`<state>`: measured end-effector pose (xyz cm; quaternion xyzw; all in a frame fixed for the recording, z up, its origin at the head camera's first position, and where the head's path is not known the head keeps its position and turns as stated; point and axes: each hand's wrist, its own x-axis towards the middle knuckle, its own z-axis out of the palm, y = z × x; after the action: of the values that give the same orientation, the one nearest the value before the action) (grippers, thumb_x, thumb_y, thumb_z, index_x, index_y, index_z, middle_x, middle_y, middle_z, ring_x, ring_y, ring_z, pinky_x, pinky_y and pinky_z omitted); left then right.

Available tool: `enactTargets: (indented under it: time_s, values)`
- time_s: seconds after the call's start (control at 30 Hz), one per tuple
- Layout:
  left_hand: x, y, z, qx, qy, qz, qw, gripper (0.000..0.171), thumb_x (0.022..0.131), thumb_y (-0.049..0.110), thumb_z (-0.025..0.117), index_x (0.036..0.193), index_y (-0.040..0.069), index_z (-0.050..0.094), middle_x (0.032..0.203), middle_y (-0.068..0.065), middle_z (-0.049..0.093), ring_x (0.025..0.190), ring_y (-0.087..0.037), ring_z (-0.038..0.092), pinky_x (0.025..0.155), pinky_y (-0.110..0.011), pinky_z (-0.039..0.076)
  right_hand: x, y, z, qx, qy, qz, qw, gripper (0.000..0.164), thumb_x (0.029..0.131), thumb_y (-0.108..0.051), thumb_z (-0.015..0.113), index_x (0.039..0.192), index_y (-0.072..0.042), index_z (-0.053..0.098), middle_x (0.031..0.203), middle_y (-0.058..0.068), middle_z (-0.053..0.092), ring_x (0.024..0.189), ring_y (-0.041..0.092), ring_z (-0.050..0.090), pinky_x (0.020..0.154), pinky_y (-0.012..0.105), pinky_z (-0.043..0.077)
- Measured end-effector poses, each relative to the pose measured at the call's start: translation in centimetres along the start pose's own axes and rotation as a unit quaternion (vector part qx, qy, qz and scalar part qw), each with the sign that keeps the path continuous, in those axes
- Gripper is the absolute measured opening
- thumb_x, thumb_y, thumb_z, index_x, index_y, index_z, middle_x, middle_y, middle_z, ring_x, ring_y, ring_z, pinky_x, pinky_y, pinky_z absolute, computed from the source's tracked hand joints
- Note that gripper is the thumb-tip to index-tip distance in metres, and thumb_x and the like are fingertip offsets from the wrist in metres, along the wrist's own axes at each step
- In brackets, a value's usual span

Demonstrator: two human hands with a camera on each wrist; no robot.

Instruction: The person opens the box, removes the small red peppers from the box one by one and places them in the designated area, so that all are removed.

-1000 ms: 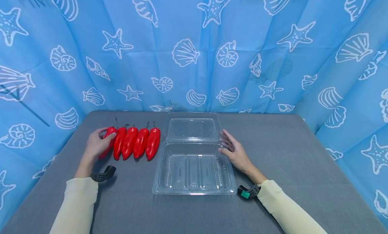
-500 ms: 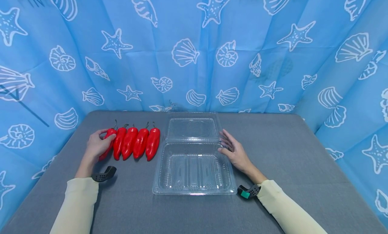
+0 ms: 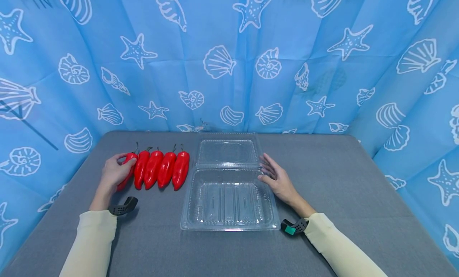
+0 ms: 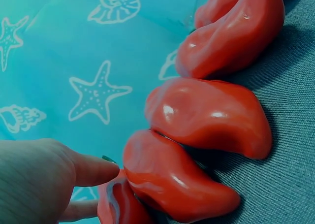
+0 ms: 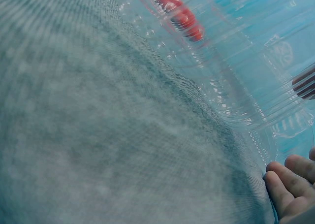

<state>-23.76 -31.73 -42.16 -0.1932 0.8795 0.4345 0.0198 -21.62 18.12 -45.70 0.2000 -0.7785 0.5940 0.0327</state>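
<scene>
Several glossy red peppers lie side by side on the grey cloth at the left. At the row's outer end, my left hand (image 3: 115, 170) pinches the leftmost pepper (image 3: 132, 156) between thumb and fingers. The left wrist view has this pepper (image 4: 123, 204) low in the frame, partly cut off, beside its neighbour (image 4: 179, 179). A clear plastic clamshell container (image 3: 229, 228) sits unfolded in the middle, its lid (image 3: 229, 154) laid back. My right hand (image 3: 281, 182) rests at the container's right edge, thumb over the rim, fingers extended along the outside.
Grey cloth (image 3: 150, 245) covers the table. A blue curtain (image 3: 236, 93) with white shells and starfish hangs right behind its back edge and along both sides. The other peppers (image 3: 153, 169) stand close together between the left hand and the container.
</scene>
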Motion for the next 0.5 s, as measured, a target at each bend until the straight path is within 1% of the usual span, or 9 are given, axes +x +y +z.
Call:
enactTargets:
  time_s: [0.13, 0.37, 0.43, 0.5]
  values:
    - [-0.11, 0.12, -0.15, 0.003, -0.001, -0.002, 1.0, 0.074, 0.103, 0.039, 0.051, 0.158, -0.002, 0.024, 0.147, -0.035, 0.034, 0.128, -0.05, 0.039, 0.1, -0.06, 0.045, -0.04, 0.02, -0.01, -0.003, 0.0, -0.005, 1.0, 0.077, 0.092, 0.002, 0.064, 0.155, 0.011, 0.021, 0.157, 0.031, 0.032, 0.138, 0.048, 0.041, 0.113, 0.043, 0.036]
    - [-0.28, 0.36, -0.18, 0.005, 0.009, -0.007, 0.9999, 0.073, 0.103, 0.038, 0.052, 0.158, -0.002, 0.024, 0.146, -0.034, 0.036, 0.126, -0.049, 0.041, 0.099, -0.059, 0.047, -0.05, 0.07, -0.02, -0.005, 0.002, -0.004, 1.0, 0.077, 0.093, 0.001, 0.064, 0.156, 0.01, 0.021, 0.157, 0.03, 0.033, 0.139, 0.047, 0.041, 0.113, 0.04, 0.037]
    - [-0.35, 0.42, -0.23, 0.009, 0.013, -0.002, 0.9999, 0.073, 0.103, 0.037, 0.052, 0.157, -0.002, 0.025, 0.145, -0.034, 0.037, 0.125, -0.049, 0.042, 0.099, -0.059, 0.047, -0.04, 0.03, -0.01, -0.005, 0.002, 0.0, 1.0, 0.076, 0.094, -0.001, 0.064, 0.156, 0.01, 0.021, 0.157, 0.029, 0.033, 0.139, 0.046, 0.041, 0.113, 0.039, 0.037]
    - [-0.46, 0.51, -0.26, 0.021, 0.022, 0.012, 0.9995, 0.073, 0.103, 0.036, 0.054, 0.157, -0.003, 0.025, 0.144, -0.035, 0.038, 0.125, -0.05, 0.043, 0.098, -0.059, 0.048, -0.02, -0.02, 0.0, -0.004, 0.003, 0.003, 1.0, 0.076, 0.094, -0.002, 0.064, 0.156, 0.009, 0.022, 0.157, 0.029, 0.033, 0.139, 0.046, 0.041, 0.113, 0.04, 0.037]
